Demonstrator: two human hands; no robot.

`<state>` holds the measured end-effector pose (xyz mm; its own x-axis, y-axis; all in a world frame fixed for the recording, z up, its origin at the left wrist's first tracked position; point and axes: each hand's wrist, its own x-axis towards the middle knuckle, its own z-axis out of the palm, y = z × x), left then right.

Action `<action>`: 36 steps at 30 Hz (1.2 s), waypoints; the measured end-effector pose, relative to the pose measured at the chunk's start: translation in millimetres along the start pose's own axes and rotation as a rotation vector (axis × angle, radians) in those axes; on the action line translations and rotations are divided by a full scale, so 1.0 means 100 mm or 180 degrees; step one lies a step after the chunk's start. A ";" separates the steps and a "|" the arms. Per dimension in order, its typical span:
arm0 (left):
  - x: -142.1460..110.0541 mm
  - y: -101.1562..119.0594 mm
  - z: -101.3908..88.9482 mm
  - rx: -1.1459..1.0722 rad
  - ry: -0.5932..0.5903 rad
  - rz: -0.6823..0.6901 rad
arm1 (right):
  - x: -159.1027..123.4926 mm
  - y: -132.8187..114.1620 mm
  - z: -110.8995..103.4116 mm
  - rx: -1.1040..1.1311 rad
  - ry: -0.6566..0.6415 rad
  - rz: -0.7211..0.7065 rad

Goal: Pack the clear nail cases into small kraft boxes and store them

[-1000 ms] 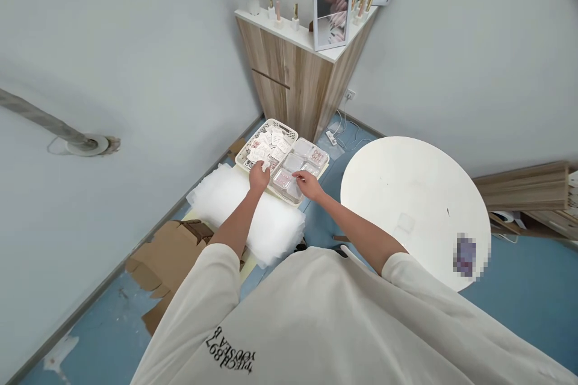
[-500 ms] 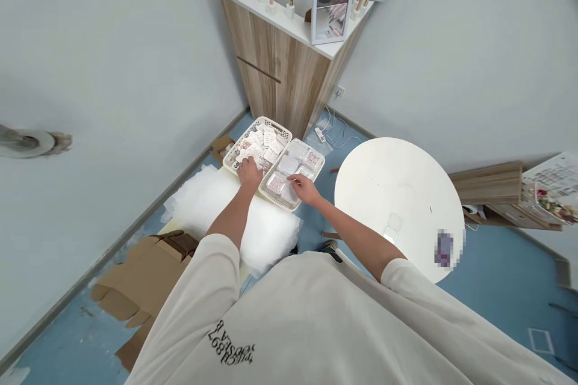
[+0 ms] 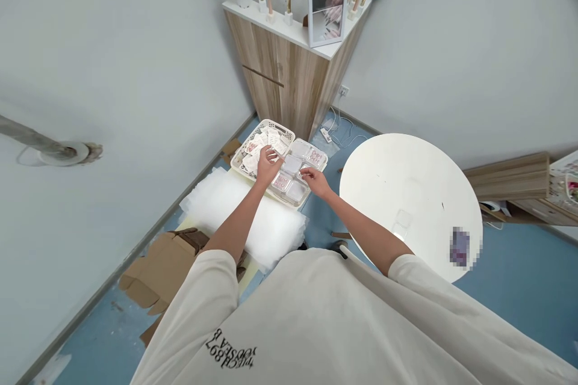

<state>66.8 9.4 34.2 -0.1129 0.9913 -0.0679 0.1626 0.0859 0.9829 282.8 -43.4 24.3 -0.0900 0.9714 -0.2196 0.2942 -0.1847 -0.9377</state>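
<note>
My left hand [image 3: 268, 166] is over the right edge of a white basket [image 3: 241, 171] filled with small white packets [image 3: 253, 145]. Its fingers curl toward the thumb; whatever is between them is too small to make out. My right hand [image 3: 315, 181] hovers at the right side of a second, shallower basket [image 3: 301, 205] beside the first. Its fingers are slightly apart and I see nothing held in them. Clear flat boxes fill this second basket, among them one with pink contents [image 3: 281, 181] and an emptier-looking one [image 3: 296, 192].
Stacked white foam sheets [image 3: 244, 216] lie in front of the baskets. Flattened cardboard [image 3: 158, 271] is on the floor at left. A round white table [image 3: 406, 174] with a clear case [image 3: 401, 224] stands at right. Behind is a wooden cabinet [image 3: 275, 60]; a power strip [image 3: 326, 135] lies beside it.
My left hand has lifted from the packets and moved right, toward the clear boxes. My right hand has drawn slightly up and right from the front boxes. The view has shifted a little.
</note>
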 end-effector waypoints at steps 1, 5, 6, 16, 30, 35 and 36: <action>-0.04 0.02 0.11 -0.0250 -0.0167 -0.0047 | -0.01 0.01 -0.06 0.0126 0.0053 0.0039; -0.26 0.06 0.65 -0.0768 -0.0827 -0.0204 | -0.15 0.06 -0.34 0.0614 0.0329 0.0320; -0.34 0.06 0.79 -0.0820 -0.1017 -0.0234 | -0.22 0.08 -0.42 0.0733 0.0411 0.0423; -1.13 -0.01 2.13 -0.0480 -0.2191 -0.0517 | -1.19 0.68 -1.58 0.1375 0.1419 0.0961; -2.45 -0.10 4.02 0.0433 -0.2568 -0.0844 | -2.70 1.99 -3.03 0.1308 0.1966 0.1580; -2.82 -0.19 4.34 0.0603 -0.2684 -0.1302 | -3.06 2.39 -3.25 0.1349 0.2130 0.1852; -2.87 -0.22 4.38 0.0677 -0.2685 -0.1343 | -3.11 2.46 -3.28 0.1307 0.2155 0.1894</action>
<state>524.7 -232.8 -42.9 0.5249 0.6133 -0.5902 0.4533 0.3855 0.8037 695.3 -341.9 -49.9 0.5660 0.5601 -0.6050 -0.2493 -0.5832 -0.7731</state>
